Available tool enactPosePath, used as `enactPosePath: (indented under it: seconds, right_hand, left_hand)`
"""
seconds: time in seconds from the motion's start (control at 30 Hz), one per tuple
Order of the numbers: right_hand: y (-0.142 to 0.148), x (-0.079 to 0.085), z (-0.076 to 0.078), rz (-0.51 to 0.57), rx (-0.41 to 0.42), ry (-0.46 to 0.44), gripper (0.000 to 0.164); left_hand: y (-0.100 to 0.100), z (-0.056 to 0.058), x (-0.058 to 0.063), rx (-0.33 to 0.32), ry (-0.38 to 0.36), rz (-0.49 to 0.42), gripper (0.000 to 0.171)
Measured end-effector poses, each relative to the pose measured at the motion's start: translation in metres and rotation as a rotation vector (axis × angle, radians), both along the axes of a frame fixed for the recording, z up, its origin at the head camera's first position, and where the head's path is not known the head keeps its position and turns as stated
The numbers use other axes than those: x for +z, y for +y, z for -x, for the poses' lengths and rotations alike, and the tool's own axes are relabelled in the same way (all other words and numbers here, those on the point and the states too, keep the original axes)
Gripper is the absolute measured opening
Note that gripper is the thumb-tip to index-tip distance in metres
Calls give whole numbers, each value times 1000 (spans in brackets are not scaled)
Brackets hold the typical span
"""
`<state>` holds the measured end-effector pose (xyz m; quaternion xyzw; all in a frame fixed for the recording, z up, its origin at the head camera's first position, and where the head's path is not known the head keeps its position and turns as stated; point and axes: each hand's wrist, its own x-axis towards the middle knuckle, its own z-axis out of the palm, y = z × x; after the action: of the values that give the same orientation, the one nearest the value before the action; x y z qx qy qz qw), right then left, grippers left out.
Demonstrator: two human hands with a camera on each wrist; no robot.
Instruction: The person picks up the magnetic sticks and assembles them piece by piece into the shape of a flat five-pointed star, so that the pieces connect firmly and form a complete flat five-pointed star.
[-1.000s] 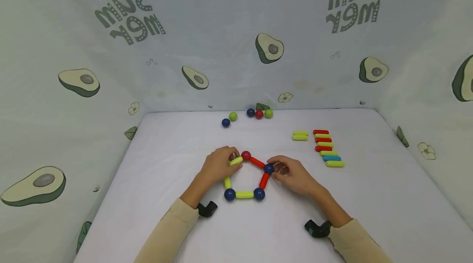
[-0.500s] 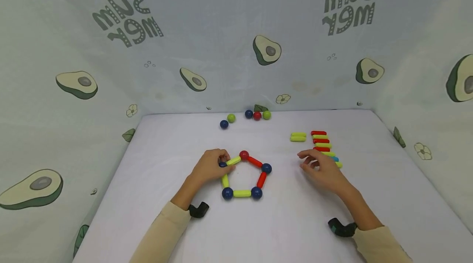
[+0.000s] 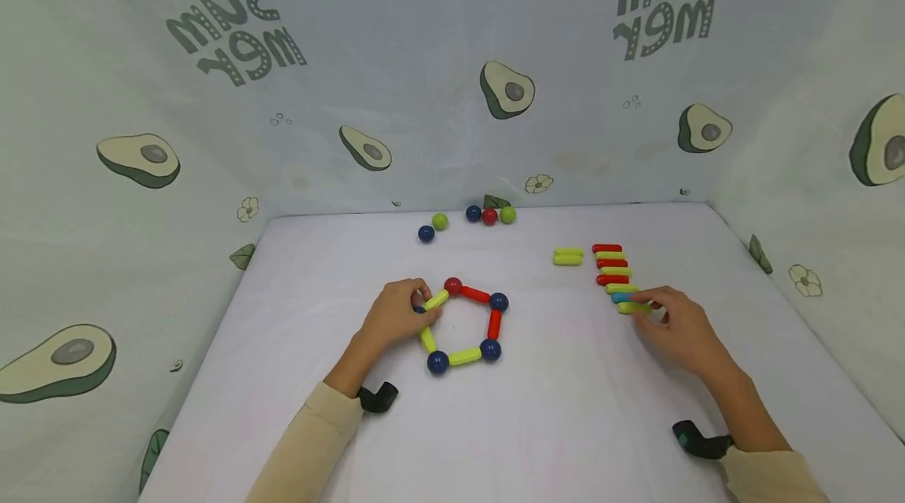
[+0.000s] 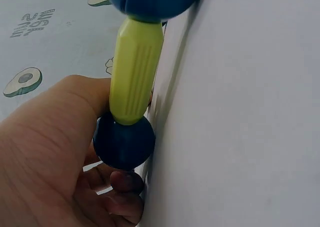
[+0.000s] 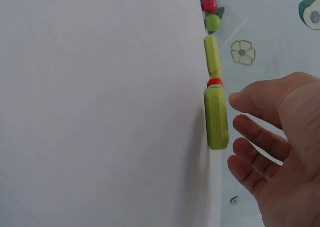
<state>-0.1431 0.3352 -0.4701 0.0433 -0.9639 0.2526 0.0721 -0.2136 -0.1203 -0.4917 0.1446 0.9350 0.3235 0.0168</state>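
A pentagon of balls and rods lies on the table, with a red ball (image 3: 452, 285) at its far corner and blue balls at the others. My left hand (image 3: 396, 310) grips its left corner, fingers round a dark blue ball (image 4: 124, 141) that is partly hidden in the head view. A yellow-green rod (image 4: 134, 69) runs from that ball to another blue one. Over the near end of a row of rods, my right hand (image 3: 682, 330) reaches with parted fingers beside the nearest yellow-green rod (image 5: 216, 118). A light blue rod (image 3: 620, 297) lies just beyond it.
Farther up the row lie red rods (image 3: 612, 280) and yellow-green ones. Two yellow-green rods (image 3: 568, 259) sit left of it. Several loose balls, among them a green ball (image 3: 440, 222), rest near the table's back edge. A patterned cloth (image 3: 424, 94) hangs behind.
My right hand has left the pentagon's right blue ball and moved right to the row. The left hand's yellow-green rod now meets the red ball, and the pentagon has turned slightly.
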Motion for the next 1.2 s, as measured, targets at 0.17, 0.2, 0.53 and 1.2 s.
enactPosePath:
  seconds: [0.17, 0.2, 0.53, 1.2]
  right_hand:
    - [5, -4, 0, -24, -9, -64, 33]
    - [6, -5, 0, -28, -7, -62, 34]
    - [-7, -2, 0, -41, 54, -64, 26]
    - [-101, -7, 22, 35, 304, -117, 29]
  left_hand:
    - [1, -2, 2, -1, 13, 50, 29]
    - [2, -4, 3, -4, 29, 62, 33]
    - [32, -35, 16, -448, -37, 51, 41]
    - [51, -45, 8, -309, -49, 57, 26]
